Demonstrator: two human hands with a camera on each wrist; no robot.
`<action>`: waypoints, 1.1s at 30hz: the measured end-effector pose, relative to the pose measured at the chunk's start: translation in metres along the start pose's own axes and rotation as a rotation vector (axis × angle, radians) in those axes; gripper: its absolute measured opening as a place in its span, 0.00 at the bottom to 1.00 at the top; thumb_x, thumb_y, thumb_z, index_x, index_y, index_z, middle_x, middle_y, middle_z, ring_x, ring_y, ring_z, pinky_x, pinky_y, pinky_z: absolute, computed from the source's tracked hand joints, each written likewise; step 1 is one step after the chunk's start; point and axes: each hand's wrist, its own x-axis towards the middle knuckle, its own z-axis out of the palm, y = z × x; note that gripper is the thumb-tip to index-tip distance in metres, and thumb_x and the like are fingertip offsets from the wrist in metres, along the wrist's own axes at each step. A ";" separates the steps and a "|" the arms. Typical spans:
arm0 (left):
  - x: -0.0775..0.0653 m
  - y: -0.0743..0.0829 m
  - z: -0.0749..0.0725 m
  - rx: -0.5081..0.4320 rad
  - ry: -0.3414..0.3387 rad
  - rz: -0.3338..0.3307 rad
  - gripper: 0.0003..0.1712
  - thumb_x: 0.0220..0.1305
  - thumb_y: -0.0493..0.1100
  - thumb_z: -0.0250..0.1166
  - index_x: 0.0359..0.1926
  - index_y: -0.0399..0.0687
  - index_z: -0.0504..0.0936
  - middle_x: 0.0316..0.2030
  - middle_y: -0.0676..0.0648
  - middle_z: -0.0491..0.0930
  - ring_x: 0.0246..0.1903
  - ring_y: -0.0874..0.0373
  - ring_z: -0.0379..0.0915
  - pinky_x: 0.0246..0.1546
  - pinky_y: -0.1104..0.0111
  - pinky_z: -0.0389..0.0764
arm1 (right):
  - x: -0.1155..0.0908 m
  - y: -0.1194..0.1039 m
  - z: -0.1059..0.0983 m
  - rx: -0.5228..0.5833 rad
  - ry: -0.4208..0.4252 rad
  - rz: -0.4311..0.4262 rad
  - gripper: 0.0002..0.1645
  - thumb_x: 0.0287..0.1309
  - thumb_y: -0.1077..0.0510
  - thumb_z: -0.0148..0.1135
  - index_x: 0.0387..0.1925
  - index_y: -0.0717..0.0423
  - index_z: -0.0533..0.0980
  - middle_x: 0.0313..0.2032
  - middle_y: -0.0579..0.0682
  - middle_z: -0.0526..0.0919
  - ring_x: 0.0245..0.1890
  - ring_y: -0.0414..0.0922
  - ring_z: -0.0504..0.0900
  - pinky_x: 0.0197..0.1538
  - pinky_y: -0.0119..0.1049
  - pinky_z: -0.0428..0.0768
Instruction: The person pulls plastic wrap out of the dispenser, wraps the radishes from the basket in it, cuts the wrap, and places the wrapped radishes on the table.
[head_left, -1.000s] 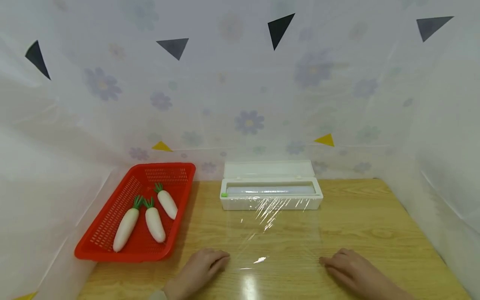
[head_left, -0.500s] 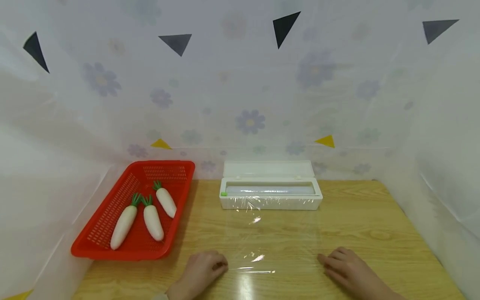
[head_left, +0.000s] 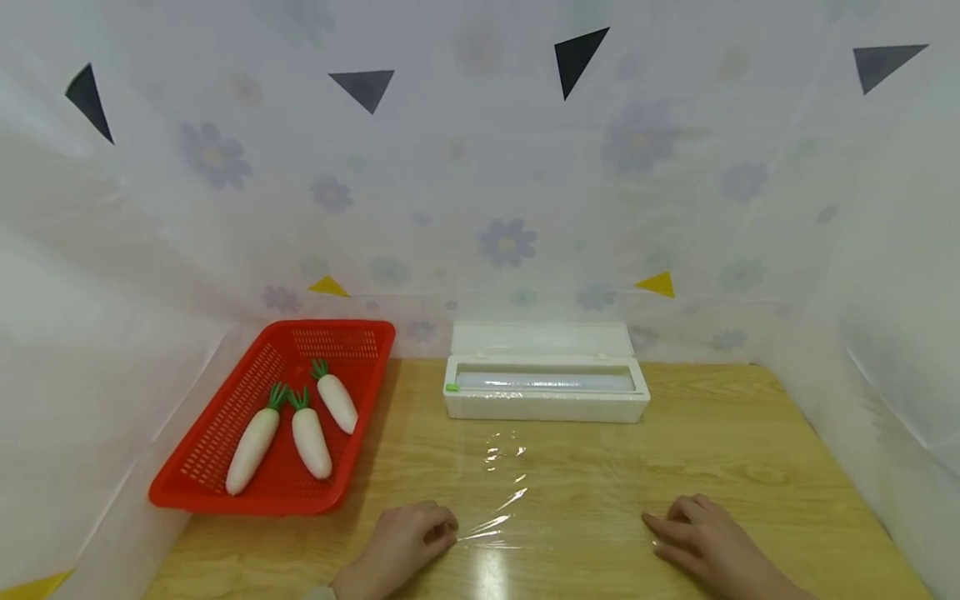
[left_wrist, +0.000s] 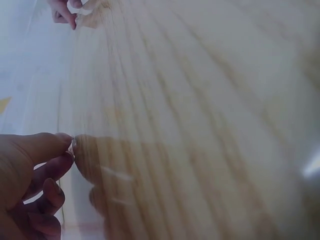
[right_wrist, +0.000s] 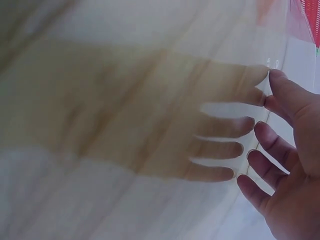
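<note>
Clear cling film point(head_left: 555, 483) stretches from a white dispenser box point(head_left: 546, 407) across the wooden table toward both hands. Its lid stands raised at the back, and a pale roll point(head_left: 546, 382) lies inside. At the film's near left corner, my left hand point(head_left: 401, 542) pinches the edge between thumb point(left_wrist: 55, 142) and forefinger, the other fingers curled. On the opposite side is my right hand point(head_left: 708, 542), its fingertips at the film's near right edge. The right wrist view shows that thumb point(right_wrist: 287, 92) and forefinger apart, with the remaining fingers point(right_wrist: 270, 165) spread.
A red plastic basket point(head_left: 191, 492) at the left holds three white radishes point(head_left: 253, 450) with green tops. Pale flowered sheeting point(head_left: 510, 167) rises behind the wooden table point(head_left: 750, 450) and along both sides. A small green tab point(head_left: 452, 387) sits on the box's left front edge.
Glints on the film have shifted and its creases near the box have smoothed out. My right forefinger and thumb have spread apart. My left hand has barely moved.
</note>
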 end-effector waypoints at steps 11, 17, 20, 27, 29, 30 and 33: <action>0.002 0.006 -0.007 0.020 -0.053 -0.027 0.04 0.61 0.43 0.75 0.35 0.58 0.88 0.27 0.67 0.78 0.28 0.75 0.70 0.28 0.75 0.71 | -0.002 0.005 -0.001 0.041 -0.018 -0.011 0.24 0.59 0.47 0.75 0.56 0.47 0.87 0.37 0.27 0.69 0.34 0.27 0.58 0.33 0.27 0.61; 0.013 0.017 -0.040 -0.033 -0.028 0.009 0.03 0.67 0.42 0.72 0.41 0.51 0.88 0.31 0.62 0.82 0.29 0.73 0.72 0.30 0.75 0.75 | -0.002 0.005 0.000 0.052 0.004 -0.024 0.23 0.57 0.49 0.77 0.55 0.47 0.87 0.37 0.27 0.70 0.34 0.27 0.58 0.32 0.27 0.61; 0.026 0.023 -0.067 0.008 0.024 0.025 0.05 0.66 0.42 0.73 0.41 0.50 0.89 0.31 0.60 0.84 0.25 0.73 0.69 0.26 0.76 0.72 | -0.003 0.007 0.001 0.045 0.022 -0.044 0.24 0.56 0.49 0.78 0.55 0.47 0.87 0.36 0.27 0.70 0.34 0.27 0.58 0.32 0.27 0.61; 0.060 0.013 -0.125 0.016 0.118 -0.046 0.06 0.65 0.44 0.75 0.42 0.51 0.90 0.31 0.60 0.84 0.24 0.70 0.67 0.25 0.74 0.73 | -0.003 0.009 0.004 0.024 0.072 -0.115 0.25 0.52 0.51 0.80 0.54 0.49 0.88 0.36 0.27 0.71 0.34 0.26 0.60 0.33 0.25 0.61; 0.068 0.004 -0.139 -0.026 0.152 -0.080 0.06 0.65 0.43 0.75 0.43 0.51 0.90 0.31 0.59 0.84 0.26 0.68 0.69 0.27 0.72 0.75 | -0.003 0.010 0.004 0.033 0.068 -0.111 0.25 0.53 0.51 0.80 0.54 0.49 0.87 0.36 0.27 0.71 0.34 0.26 0.60 0.33 0.25 0.61; 0.072 -0.002 -0.146 -0.042 0.169 -0.091 0.06 0.66 0.43 0.74 0.43 0.51 0.90 0.32 0.58 0.84 0.27 0.66 0.70 0.27 0.71 0.75 | -0.003 0.010 0.004 0.046 0.061 -0.100 0.25 0.54 0.51 0.79 0.54 0.49 0.87 0.36 0.26 0.71 0.34 0.26 0.60 0.33 0.26 0.61; 0.084 -0.024 -0.164 -0.100 0.199 -0.154 0.07 0.69 0.43 0.72 0.46 0.50 0.89 0.35 0.54 0.86 0.31 0.61 0.73 0.32 0.67 0.77 | -0.004 0.009 0.003 0.082 0.038 -0.068 0.24 0.56 0.52 0.78 0.55 0.48 0.87 0.36 0.26 0.70 0.33 0.26 0.59 0.32 0.26 0.60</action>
